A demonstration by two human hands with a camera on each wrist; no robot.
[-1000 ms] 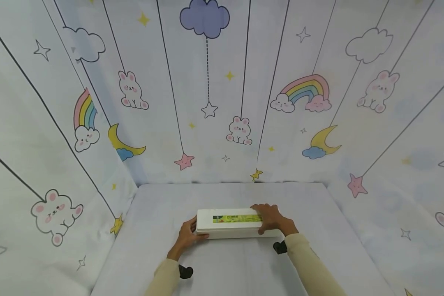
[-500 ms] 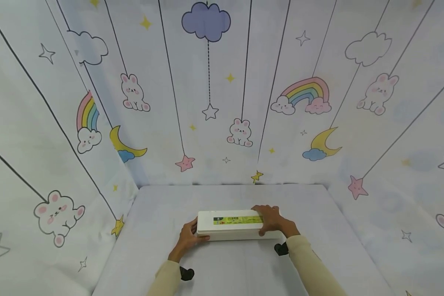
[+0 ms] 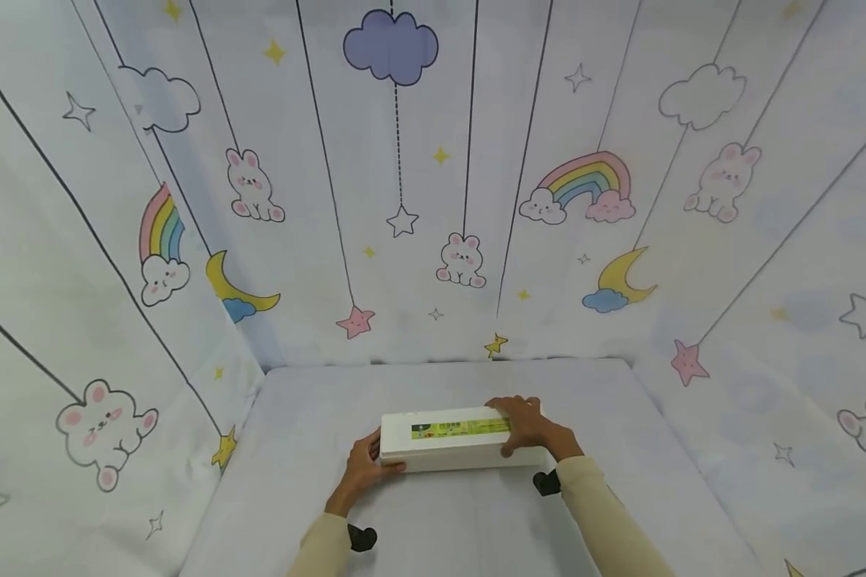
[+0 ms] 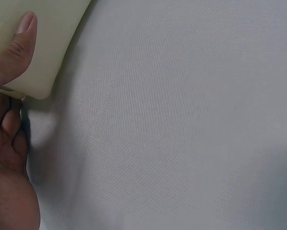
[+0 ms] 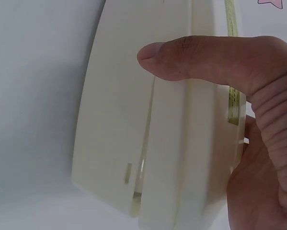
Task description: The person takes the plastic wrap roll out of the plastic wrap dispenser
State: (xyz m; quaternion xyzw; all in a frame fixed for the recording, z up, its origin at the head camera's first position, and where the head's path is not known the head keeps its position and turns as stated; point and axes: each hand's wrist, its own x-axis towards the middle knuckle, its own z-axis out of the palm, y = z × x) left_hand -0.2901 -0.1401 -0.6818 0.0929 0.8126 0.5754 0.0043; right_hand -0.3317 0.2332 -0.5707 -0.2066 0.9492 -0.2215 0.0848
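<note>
A long white lidded box lies crosswise on the white cloth in the head view, with a yellow-green label along its top. My left hand grips its left end, the thumb on the front face and the fingers round the end. In the left wrist view that thumb lies flat on the box's side. Over the right part of the top reaches my right hand, thumb on the front, fingers at the far edge. The right wrist view shows a narrow gap between lid and base towards the right end.
A white cloth covers the table. Behind and on both sides stand white fabric walls printed with rabbits, stars, clouds and rainbows. A dark rounded piece sits by each wrist, one left and one right.
The head view has shifted slightly. Both hands keep their hold on the box, which stays in about the same place on the cloth.
</note>
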